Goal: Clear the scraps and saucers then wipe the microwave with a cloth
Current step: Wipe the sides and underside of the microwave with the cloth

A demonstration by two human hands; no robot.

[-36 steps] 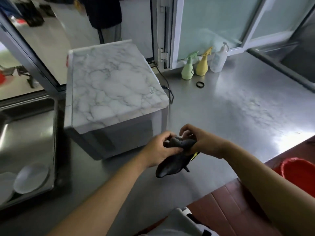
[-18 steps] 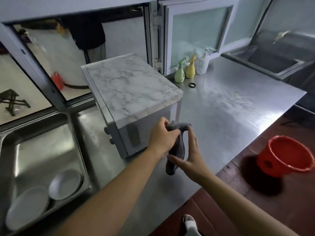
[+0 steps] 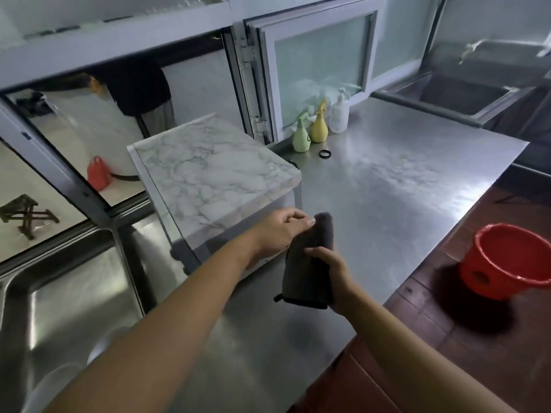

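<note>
A dark grey cloth [image 3: 307,272] hangs in front of the microwave [image 3: 214,177], whose top is covered in white marble pattern. My left hand [image 3: 280,231] pinches the cloth's upper edge just off the microwave's front right corner. My right hand [image 3: 328,263] holds the cloth lower down, fingers wrapped round its right side. The microwave's front face is mostly hidden behind my left arm. White saucers [image 3: 59,380] lie in the steel sink [image 3: 53,293] at the lower left, partly cut off by my arm.
The steel counter [image 3: 387,189] stretches to the right. Green, yellow and white bottles [image 3: 319,123] and a black ring [image 3: 325,153] stand at the back. A red bucket [image 3: 512,260] sits on the floor at right. A second sink [image 3: 465,93] is far right.
The view has pulled back and up. The cloth has been spread from a bunched wad into a hanging sheet, my right hand sliding down to grip its lower part.
</note>
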